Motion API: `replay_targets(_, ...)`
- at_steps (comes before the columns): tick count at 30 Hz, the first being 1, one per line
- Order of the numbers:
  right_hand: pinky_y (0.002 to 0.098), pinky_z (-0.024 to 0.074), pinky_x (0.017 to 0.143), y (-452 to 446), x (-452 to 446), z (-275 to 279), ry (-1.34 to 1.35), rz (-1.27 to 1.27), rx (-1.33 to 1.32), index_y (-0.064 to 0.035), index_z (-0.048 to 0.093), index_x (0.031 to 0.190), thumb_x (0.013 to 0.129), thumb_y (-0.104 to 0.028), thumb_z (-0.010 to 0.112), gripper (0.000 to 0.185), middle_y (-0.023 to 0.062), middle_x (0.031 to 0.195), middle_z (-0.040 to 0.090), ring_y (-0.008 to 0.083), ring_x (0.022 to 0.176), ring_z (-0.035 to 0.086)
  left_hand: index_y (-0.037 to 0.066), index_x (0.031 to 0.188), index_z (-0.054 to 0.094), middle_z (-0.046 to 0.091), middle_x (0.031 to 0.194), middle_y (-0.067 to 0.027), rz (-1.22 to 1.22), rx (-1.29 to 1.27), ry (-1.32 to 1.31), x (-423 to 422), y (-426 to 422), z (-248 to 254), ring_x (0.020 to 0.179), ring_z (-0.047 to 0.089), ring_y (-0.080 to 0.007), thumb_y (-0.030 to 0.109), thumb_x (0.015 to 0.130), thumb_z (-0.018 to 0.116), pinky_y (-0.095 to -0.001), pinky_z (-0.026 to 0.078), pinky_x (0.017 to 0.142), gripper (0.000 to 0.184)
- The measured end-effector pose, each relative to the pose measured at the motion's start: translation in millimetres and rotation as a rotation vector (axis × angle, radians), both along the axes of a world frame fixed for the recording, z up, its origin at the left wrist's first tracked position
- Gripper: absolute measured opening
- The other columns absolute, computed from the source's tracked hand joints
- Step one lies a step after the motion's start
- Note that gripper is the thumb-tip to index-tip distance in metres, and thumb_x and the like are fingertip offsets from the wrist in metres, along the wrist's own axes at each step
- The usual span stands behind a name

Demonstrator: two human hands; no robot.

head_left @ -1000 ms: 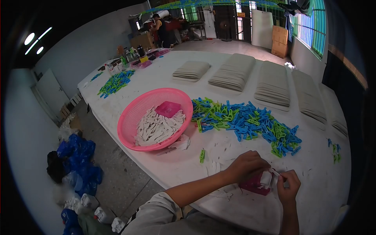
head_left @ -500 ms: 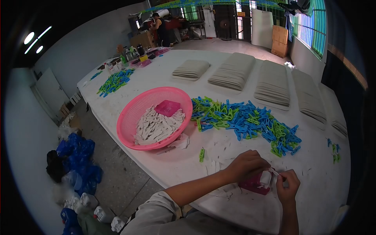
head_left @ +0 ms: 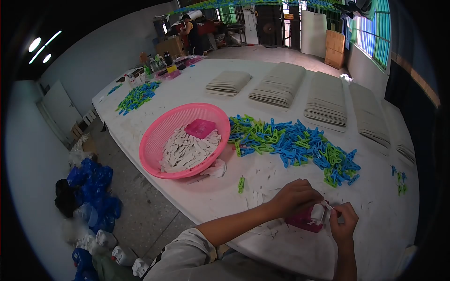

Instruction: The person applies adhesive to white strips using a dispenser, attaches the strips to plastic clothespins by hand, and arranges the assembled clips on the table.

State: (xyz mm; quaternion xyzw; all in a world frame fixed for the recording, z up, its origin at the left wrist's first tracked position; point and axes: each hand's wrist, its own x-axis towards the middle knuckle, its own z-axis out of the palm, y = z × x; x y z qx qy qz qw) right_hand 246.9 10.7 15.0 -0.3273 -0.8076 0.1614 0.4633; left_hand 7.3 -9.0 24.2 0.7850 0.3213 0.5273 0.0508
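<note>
Where fingers (head_left: 345, 209) pinch, white strip (head_left: 327, 205), narrow

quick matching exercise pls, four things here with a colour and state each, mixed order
Things
1. basket
2. thin strip
3. lone clip
4. tray by the left hand

Colours and states
A. green, apart from the clip heap
B. light pink, perforated
C. magenta, partly hidden by that hand
D. white, held in the right hand

Pairs: 1-B, 2-D, 3-A, 4-C

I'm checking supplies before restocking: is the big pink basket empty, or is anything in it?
Not empty: many white strips lie inside the basket, along with a small pink dish.
</note>
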Motion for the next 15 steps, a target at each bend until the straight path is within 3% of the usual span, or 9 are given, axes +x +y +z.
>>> replay_targets(15,0.0318,0.0432,0.055,0.3,-0.7,-0.9,-0.027,0.010,-0.008,0.0007,0.062,0.081,0.079,0.000,0.068,0.007,0.0097,0.071,0.056,0.0210,0.060,0.054,0.008,0.098,0.071,0.069,0.093,-0.0023,0.000,-0.009,0.013,-0.1,0.3,-2.1,0.081,0.061,-0.0208,0.008,0.078,0.075,-0.0339,0.051,0.073,0.020)
